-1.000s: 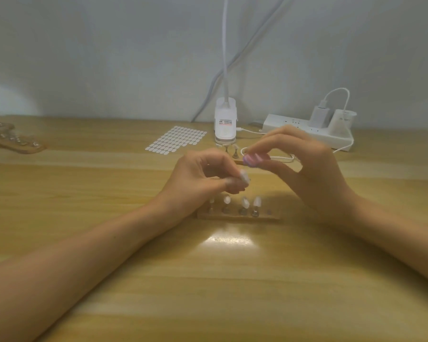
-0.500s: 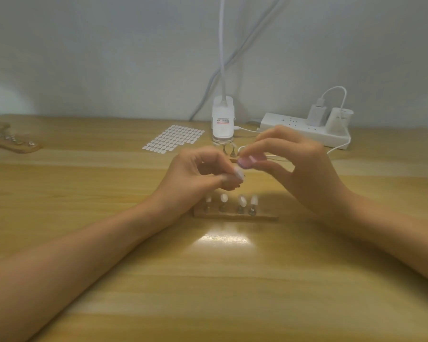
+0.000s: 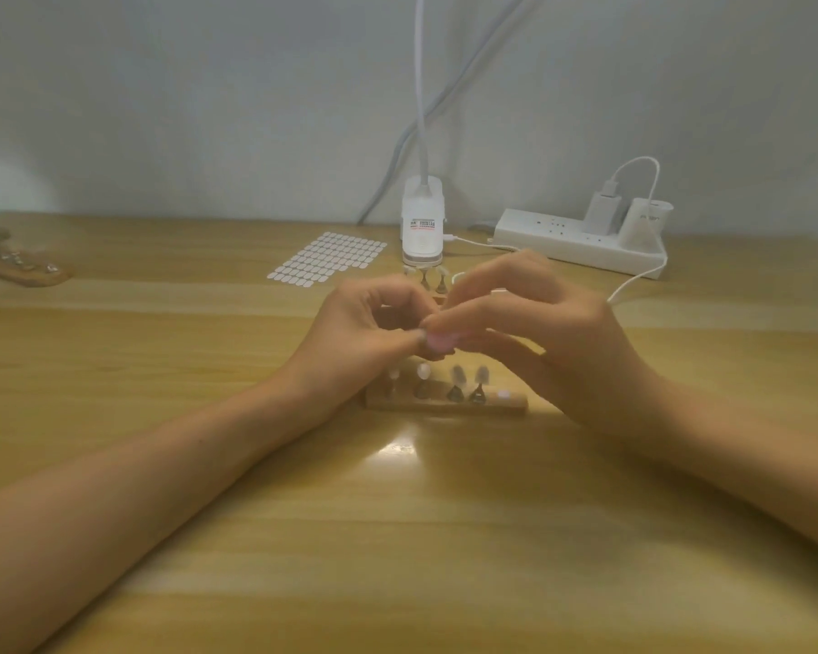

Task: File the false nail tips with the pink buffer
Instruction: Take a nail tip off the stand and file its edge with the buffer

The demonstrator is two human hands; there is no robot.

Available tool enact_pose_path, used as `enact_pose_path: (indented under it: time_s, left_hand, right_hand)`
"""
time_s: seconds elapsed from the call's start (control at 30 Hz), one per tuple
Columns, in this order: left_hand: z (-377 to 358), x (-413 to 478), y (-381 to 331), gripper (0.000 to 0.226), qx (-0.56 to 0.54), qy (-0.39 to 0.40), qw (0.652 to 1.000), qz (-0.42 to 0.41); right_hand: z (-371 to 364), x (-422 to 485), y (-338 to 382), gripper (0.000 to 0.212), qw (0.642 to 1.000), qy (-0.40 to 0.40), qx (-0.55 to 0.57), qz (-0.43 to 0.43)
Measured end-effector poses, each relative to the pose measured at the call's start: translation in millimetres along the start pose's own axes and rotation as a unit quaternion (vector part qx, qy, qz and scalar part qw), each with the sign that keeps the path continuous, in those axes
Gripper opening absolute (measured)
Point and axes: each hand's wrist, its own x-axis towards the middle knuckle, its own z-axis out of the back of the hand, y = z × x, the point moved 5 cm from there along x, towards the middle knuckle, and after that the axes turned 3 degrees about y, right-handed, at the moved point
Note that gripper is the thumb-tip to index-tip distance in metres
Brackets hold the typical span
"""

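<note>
The pink buffer (image 3: 440,341) — small, pale, blurred — is held above the middle of the desk (image 3: 161,370), pinched in the right hand (image 3: 563,342). Four whitish false nail tips (image 3: 422,371) are stood upright in a row on a wooden holder (image 3: 445,405) — just below the buffer, on the side of the desk's near edge.

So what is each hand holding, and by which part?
The right hand pinches the pink buffer between thumb and forefinger; only its left end shows. The left hand curls its fingers beside it; their hold is too blurred to tell.
</note>
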Motion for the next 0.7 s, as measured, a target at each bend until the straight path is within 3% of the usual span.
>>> enact_pose_path:
  time_s: [0.07,0.23,0.37,0.53,0.6,0.7]
  left_hand:
    - [0.6,-1.1,0.5,0.029,0.008,-0.003,1.000,0.007]
    - [-0.5,0.0,-1.1,0.029,0.006,-0.008,1.000,-0.007]
    - [-1.2,-0.7,-2.3,0.034,0.004,0.007,1.000,-0.009]
    - [-1.4,-1.2,-4.3,0.037,0.006,-0.004,1.000,-0.021]
    - [-2.7,-1.3,-4.6,0.027,0.018,0.005,1.000,-0.021]
    - [-2.3,-1.2,-5.2,0.033,0.018,0.009,1.000,-0.023]
  right_hand:
    - [-2.1,2.0,6.5,0.010,0.999,0.006,-0.006,0.032]
    - [9.7,4.0,-7.6,0.010,1.000,-0.015,-0.008,-0.002]
    - [2.7,2.6,3.3,0.011,0.998,0.024,-0.026,0.061]
    - [16.9,7.2,-13.6,0.012,1.000,-0.012,0.001,-0.011]
    - [11.3,2.8,-7.5,0.013,1.000,0.002,0.001,-0.001]
    - [9.0,2.8,0.0,0.013,0.999,0.019,0.001,0.032]
